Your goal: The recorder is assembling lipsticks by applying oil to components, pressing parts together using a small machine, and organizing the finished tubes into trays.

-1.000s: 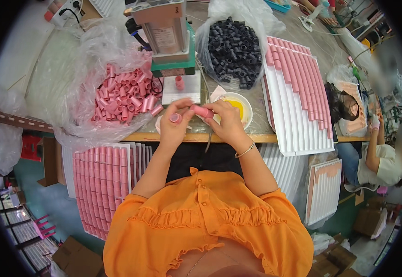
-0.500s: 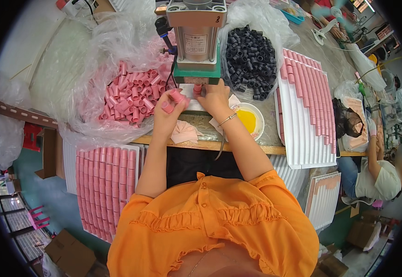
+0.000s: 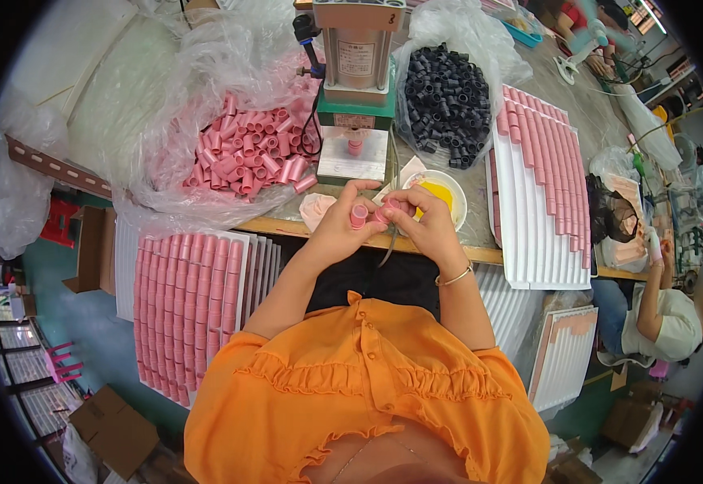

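Observation:
My left hand (image 3: 337, 230) is closed around a short pink tube (image 3: 359, 214), held upright with its open end facing up. In front of my body, my right hand (image 3: 432, 228) pinches a second pink tube (image 3: 387, 211) that the left fingertips also touch. Just beyond my hands stands a bench press (image 3: 357, 101) with a green block. Another pink piece (image 3: 355, 148) is under its head, above a pale metal plate (image 3: 337, 165). Partly behind my right hand lies a white bowl (image 3: 459, 211) with something yellow in it.
Loose pink tubes (image 3: 246, 153) fill a clear plastic bag at left. Black fittings (image 3: 446, 105) lie in another bag at right. White ridged trays (image 3: 521, 242) hold rows of pink tubes. A crumpled pale cloth (image 3: 314, 211) lies by my left hand. A person (image 3: 662, 315) sits far right.
Both hands have drawn back from the press toward my body and come together. My right hand has left the press and now grips a pink tube beside the left fingers.

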Motion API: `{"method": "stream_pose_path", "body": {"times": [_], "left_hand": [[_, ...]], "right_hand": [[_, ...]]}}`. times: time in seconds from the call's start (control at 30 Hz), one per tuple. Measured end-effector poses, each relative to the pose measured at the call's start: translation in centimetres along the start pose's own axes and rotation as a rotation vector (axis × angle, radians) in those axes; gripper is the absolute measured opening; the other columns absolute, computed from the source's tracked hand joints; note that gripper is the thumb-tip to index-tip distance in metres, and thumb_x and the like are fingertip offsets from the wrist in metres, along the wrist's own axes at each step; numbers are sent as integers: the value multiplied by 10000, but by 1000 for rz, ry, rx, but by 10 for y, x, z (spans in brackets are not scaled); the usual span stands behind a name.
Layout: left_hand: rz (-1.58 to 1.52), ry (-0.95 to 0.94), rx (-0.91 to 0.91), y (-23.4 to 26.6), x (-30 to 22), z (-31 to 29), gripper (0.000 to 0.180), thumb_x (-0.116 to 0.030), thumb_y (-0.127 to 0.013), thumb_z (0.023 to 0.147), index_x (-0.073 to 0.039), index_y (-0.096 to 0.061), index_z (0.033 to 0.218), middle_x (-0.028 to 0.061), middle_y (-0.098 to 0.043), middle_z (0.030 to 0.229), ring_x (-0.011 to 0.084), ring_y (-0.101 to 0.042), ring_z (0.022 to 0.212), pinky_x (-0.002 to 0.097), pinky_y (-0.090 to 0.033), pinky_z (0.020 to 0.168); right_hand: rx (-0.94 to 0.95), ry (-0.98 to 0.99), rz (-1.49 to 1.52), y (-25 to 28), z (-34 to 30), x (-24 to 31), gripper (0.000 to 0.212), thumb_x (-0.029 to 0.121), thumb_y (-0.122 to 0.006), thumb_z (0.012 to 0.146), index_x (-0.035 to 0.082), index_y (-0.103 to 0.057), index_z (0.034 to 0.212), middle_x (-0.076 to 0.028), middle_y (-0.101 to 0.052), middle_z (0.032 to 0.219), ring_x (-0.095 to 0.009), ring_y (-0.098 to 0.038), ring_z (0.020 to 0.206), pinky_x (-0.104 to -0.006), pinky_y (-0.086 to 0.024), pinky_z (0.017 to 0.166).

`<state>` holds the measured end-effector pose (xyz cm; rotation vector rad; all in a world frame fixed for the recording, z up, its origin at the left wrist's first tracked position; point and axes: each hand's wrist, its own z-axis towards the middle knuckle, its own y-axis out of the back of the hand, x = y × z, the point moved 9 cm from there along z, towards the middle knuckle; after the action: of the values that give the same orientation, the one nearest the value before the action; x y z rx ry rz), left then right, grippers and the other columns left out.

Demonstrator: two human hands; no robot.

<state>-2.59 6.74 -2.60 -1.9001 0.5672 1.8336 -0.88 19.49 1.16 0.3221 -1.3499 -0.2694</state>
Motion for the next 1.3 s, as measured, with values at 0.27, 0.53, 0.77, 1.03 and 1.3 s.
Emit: {"method": "stream_pose_path", "body": {"times": [0.27,0.53,0.77,1.03,1.3], "left_hand": [[549,-359,-373,2,-36,-21,446,17,-697,771,-2,-476,1158,149,-604,989,292,-623,905,362,-496,808],[850,-500,-559,25,-49,-17,331,-35,-695,768,-36,-577,1078,120,-565,900,272,-547,852,381,-448,766],[1179,-101,-771,140,-12,-6,320,-89,-745,742,-53,-557,999,157,-595,892,375,-563,871,477,-441,735],[1207,-57,-637,137,2,3,309,-59,-734,713,-69,-573,976,123,-617,873,368,-587,845,475,-447,740],[1217,-325,-598,116,-7,-4,292,-54,-683,718,-83,-630,1003,92,-638,936,287,-571,1021,432,-420,837]], "right_hand": [[-281,-76,-145,2,-8,-1,245,175,-772,783,4,-606,724,-30,-497,572,-116,-432,514,-264,-396,509],[-212,-196,-315,30,13,-23,351,397,-739,800,58,-646,799,-107,-638,690,-314,-632,657,-412,-475,652],[-256,-426,-993,126,50,-128,311,220,-718,808,139,-646,1099,-109,-680,980,-316,-662,926,-432,-520,789],[-125,-491,-1006,121,55,-153,311,150,-706,792,132,-636,1094,-156,-679,942,-341,-658,927,-435,-524,764],[-369,-160,-450,126,-1,-69,161,65,-667,832,29,-623,982,-171,-620,819,-318,-641,773,-372,-499,665]]}}
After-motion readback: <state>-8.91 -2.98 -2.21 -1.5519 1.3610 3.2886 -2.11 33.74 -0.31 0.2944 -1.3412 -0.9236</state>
